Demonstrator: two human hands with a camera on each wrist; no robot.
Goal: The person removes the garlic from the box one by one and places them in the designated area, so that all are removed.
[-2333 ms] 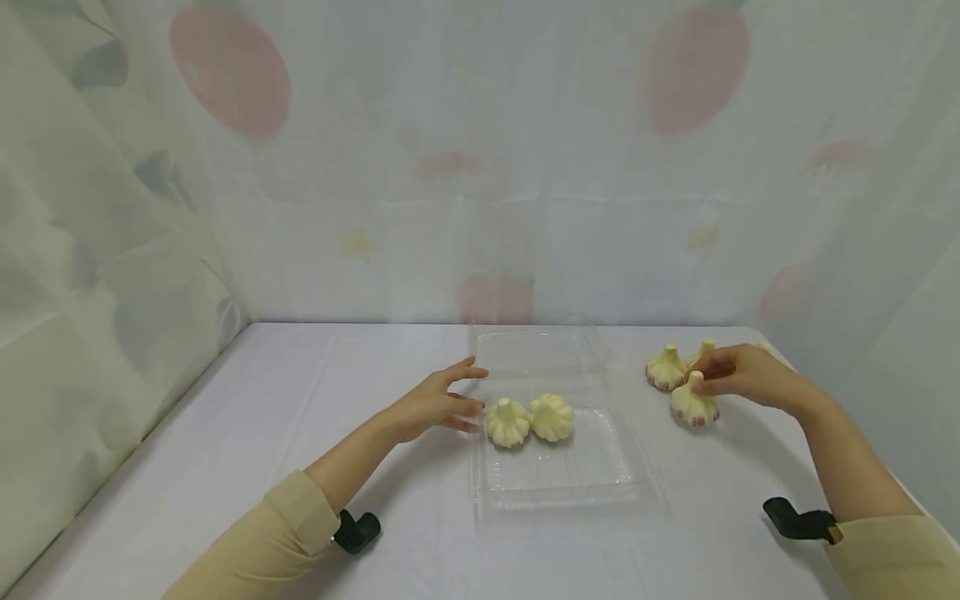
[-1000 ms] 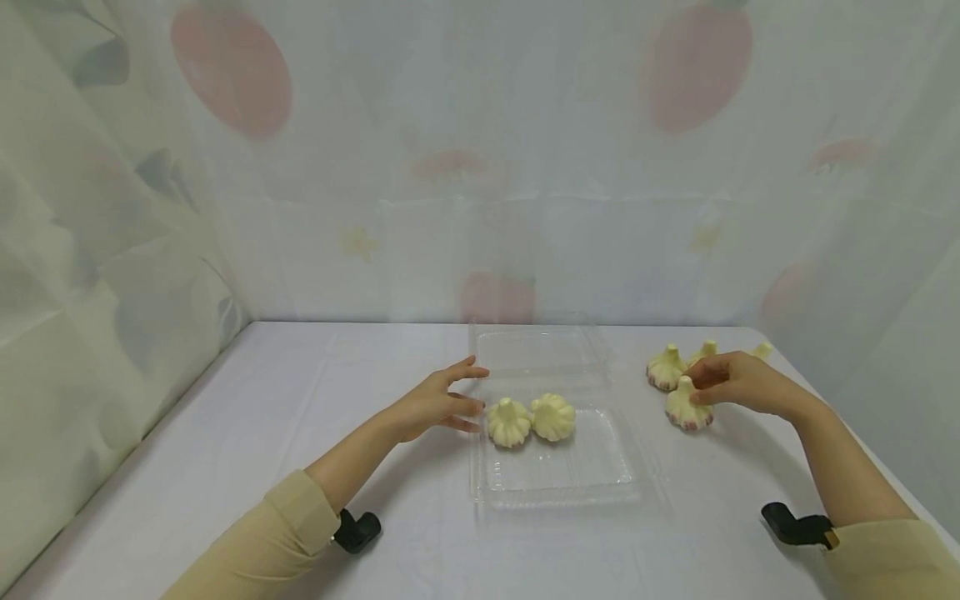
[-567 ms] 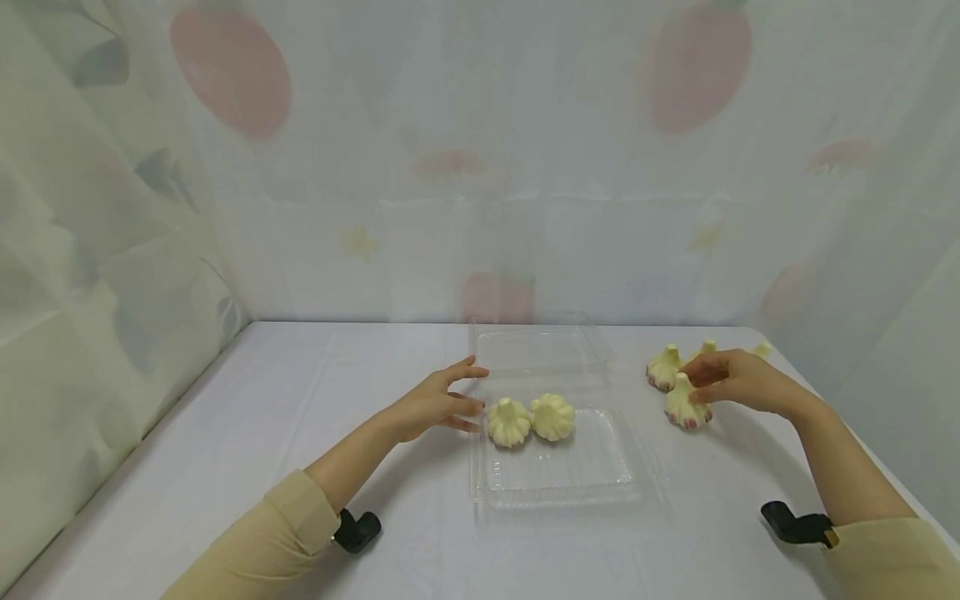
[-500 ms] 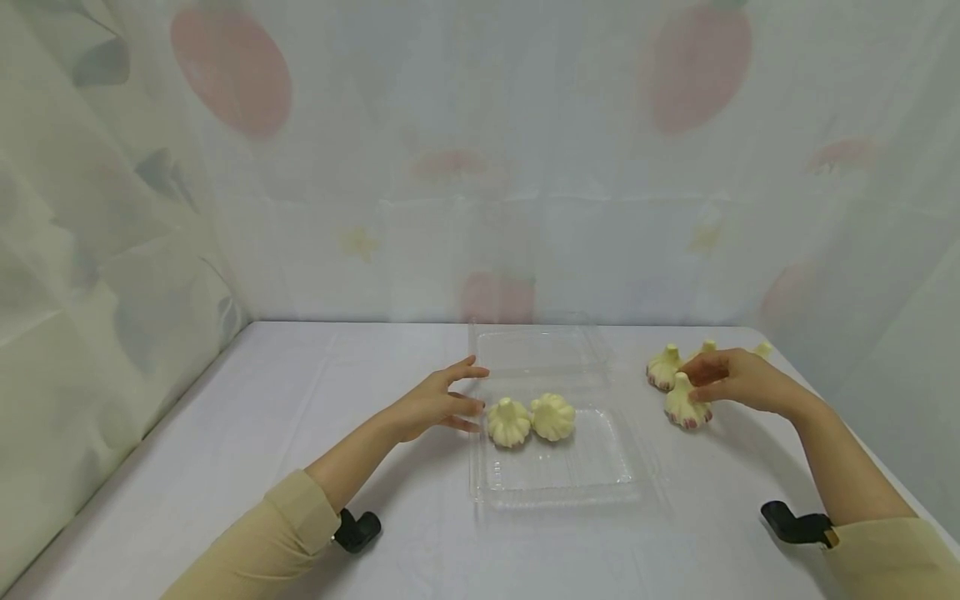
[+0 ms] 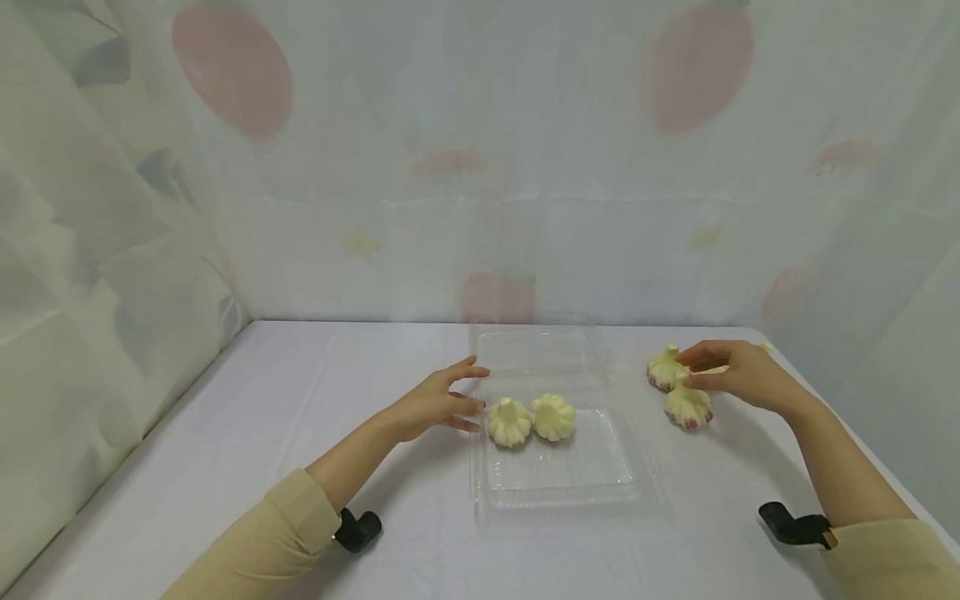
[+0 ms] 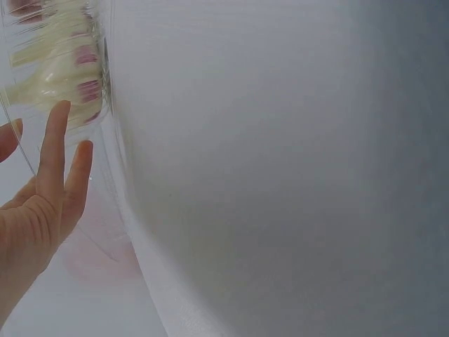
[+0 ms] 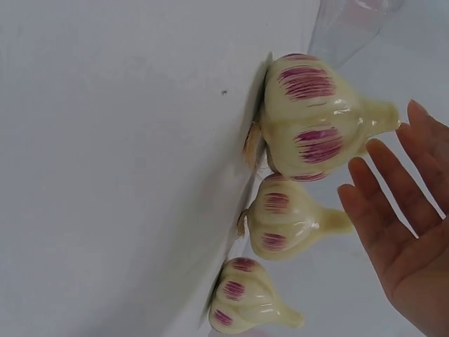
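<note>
A clear plastic tray [image 5: 555,492] with its lid [image 5: 536,346] folded back lies at the table's middle. Two pale garlic bulbs [image 5: 508,422] [image 5: 552,417] sit inside at its far left. My left hand [image 5: 442,400] rests with straight fingers [image 6: 52,154] against the tray's left wall [image 6: 105,84]. To the right of the tray, garlic bulbs with purple streaks stand on the table: a near one [image 5: 688,406] and a farther one [image 5: 663,368]. My right hand [image 5: 731,371] hovers just over them with straight fingers [image 7: 393,196] and holds nothing. The right wrist view shows three bulbs [image 7: 312,119] [image 7: 287,217] [image 7: 249,298].
A white cloth covers the table [image 5: 300,417]. Printed translucent curtains [image 5: 480,167] close off the back and both sides. Black wrist camera mounts [image 5: 358,529] [image 5: 791,525] sit by my sleeves. The table's right edge runs close behind the loose bulbs.
My right hand has let go of the near bulb's stalk and risen a little, its fingers now straight. That bulb stands on the table. The left hand has not moved.
</note>
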